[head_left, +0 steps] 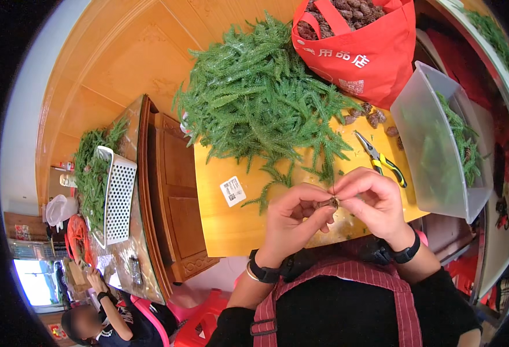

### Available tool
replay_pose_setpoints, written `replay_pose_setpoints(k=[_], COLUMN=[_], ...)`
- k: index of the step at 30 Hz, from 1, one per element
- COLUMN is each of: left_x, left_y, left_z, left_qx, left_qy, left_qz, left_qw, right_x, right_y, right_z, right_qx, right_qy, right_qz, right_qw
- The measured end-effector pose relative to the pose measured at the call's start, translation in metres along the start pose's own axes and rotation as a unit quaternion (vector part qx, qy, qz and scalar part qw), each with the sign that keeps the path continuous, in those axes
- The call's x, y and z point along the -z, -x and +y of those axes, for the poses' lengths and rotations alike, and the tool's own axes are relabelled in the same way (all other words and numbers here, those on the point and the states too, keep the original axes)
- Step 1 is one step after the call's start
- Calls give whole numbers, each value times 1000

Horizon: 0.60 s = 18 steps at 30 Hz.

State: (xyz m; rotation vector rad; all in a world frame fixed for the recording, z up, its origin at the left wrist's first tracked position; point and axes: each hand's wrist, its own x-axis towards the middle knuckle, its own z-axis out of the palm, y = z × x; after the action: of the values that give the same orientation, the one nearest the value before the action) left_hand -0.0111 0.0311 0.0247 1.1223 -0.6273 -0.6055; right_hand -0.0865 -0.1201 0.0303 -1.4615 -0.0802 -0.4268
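Above the near edge of the yellow table, my two hands meet at a small brown pinecone, mostly covered by fingers. My left hand pinches it between thumb and fingers. With fingertips closed, my right hand grips a thin wire-like strand at the cone. Beyond my hands lie pliers with yellow and black handles, and several loose pinecones. A big heap of green artificial pine sprigs covers the far part of the table. One sprig reaches toward my left hand.
A red bag full of pinecones stands at the far right. Nearer is a translucent plastic bin holding greenery. A white label lies left. On another table are a white perforated basket and greenery; a person sits there.
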Motion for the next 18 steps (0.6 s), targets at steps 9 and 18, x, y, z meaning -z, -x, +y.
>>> replay_pose_setpoints(k=[9, 18], left_x=[-1, 4], left_y=[-1, -2], left_z=[-6, -5], left_qx=[-30, -51], left_qy=[15, 7], left_qz=[22, 52], left_qw=[999, 997], right_x=[-4, 38], right_y=[3, -2], right_z=[2, 2], right_qx=[-16, -83], right_qy=[-1, 462], right_qz=[9, 72], right_qw=[1000, 880])
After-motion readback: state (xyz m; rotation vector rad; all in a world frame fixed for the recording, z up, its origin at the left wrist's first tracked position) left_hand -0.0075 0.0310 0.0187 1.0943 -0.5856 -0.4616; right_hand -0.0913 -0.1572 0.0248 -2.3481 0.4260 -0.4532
